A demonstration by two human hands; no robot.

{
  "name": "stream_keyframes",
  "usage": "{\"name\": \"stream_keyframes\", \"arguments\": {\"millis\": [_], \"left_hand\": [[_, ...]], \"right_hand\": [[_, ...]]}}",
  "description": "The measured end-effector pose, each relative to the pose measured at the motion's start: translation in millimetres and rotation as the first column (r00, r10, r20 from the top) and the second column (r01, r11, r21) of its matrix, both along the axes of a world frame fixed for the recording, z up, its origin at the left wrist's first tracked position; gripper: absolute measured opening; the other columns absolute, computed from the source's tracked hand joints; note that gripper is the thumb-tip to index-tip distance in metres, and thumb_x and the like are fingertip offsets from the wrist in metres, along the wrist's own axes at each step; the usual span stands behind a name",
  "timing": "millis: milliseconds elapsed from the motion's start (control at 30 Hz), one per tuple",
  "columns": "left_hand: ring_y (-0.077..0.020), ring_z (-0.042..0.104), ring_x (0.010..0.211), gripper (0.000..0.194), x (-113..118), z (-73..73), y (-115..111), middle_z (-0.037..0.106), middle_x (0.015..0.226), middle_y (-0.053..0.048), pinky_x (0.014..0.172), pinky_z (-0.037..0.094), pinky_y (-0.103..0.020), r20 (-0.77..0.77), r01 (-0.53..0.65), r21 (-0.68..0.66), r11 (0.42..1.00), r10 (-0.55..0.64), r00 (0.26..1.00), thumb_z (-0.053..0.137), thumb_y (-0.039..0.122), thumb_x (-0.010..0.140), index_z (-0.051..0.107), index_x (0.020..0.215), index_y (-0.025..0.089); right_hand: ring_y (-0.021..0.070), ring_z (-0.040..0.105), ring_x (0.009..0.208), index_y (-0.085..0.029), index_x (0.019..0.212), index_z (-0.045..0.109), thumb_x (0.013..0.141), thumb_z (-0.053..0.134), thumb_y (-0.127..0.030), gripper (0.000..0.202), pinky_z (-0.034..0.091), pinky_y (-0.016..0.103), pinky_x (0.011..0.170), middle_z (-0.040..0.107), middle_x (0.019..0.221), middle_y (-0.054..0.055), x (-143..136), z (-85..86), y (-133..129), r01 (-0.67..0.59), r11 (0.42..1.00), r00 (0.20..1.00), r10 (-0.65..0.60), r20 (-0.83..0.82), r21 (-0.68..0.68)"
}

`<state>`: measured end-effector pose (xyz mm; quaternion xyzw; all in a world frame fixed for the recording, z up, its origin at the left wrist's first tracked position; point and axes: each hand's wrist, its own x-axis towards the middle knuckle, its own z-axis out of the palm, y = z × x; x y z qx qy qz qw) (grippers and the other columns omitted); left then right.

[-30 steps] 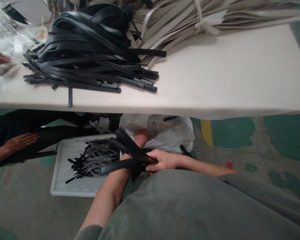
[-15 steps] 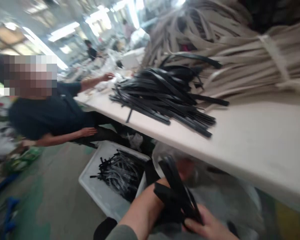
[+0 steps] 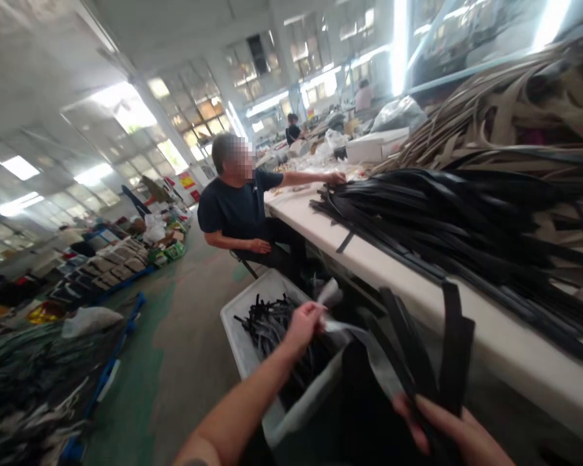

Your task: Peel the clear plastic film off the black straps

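Observation:
My left hand (image 3: 307, 323) pinches one end of a pale translucent strip (image 3: 362, 340) above a white bin (image 3: 238, 323) of black strips (image 3: 272, 317). The strip runs over to my right hand (image 3: 440, 421), which is closed around several black straps (image 3: 418, 343) that stick up from it. A big pile of black straps (image 3: 418, 213) lies on the white table (image 3: 379, 265) beyond my hands. Where the strip meets my right hand is blurred.
A seated person (image 3: 238, 207) in a dark shirt rests one hand at the table's far side. Beige straps (image 3: 495, 110) are heaped at the right. Blue-edged pallets (image 3: 109, 369) with piled goods stand on the floor at the left.
The view has swung left and up. My left hand has come out from beside the table's edge to above the bin, with the pale strip now stretched between my hands.

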<state>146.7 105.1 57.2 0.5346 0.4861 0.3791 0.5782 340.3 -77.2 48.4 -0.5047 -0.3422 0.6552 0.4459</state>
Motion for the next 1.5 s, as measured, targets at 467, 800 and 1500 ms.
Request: {"name": "stream_keyframes", "arguments": {"millis": [467, 800, 1500], "left_hand": [[-0.0084, 0.050, 0.046, 0.033, -126, 37.9, -45, 0.057, 0.054, 0.004, 0.045, 0.043, -0.020, 0.103, -0.195, 0.087, 0.977, 0.186, 0.977, 0.076, 0.044, 0.067, 0.066, 0.081, 0.016], [-0.0064, 0.054, 0.044, 0.024, -152, 57.9, -11, 0.060, 0.059, 0.004, 0.048, 0.047, -0.017, 0.451, -0.164, -0.263, 0.951, 0.271, 0.850, 0.077, 0.029, 0.071, 0.058, 0.078, 0.016], [-0.0068, 0.050, 0.046, 0.038, -132, -43.7, -88, 0.059, 0.057, 0.004, 0.049, 0.039, -0.019, 0.334, -0.181, -0.284, 0.942, 0.274, 0.902, 0.075, 0.042, 0.069, 0.064, 0.093, 0.015]], "right_hand": [[0.0108, 0.058, 0.049, -0.013, 0.106, 0.065, 0.067, 0.079, -0.037, 0.047, 0.045, 0.020, 0.048, 0.065, 0.059, -0.001, -132, 45.6, 106, -0.182, 0.983, 0.964, 0.185, -0.191, 0.031], [0.0257, 0.070, 0.099, -0.015, 0.100, 0.072, 0.070, 0.078, -0.035, 0.036, 0.058, 0.027, 0.070, 0.072, 0.111, 0.011, -166, 6.7, 131, -0.298, 0.944, 0.901, 0.327, -0.285, 0.140], [0.0155, 0.073, 0.080, -0.008, 0.081, 0.069, 0.091, 0.051, -0.007, 0.020, 0.059, 0.019, 0.061, 0.076, 0.086, 0.011, -179, 38.2, 186, -0.175, 0.982, 0.954, 0.152, -0.260, -0.069]]}}
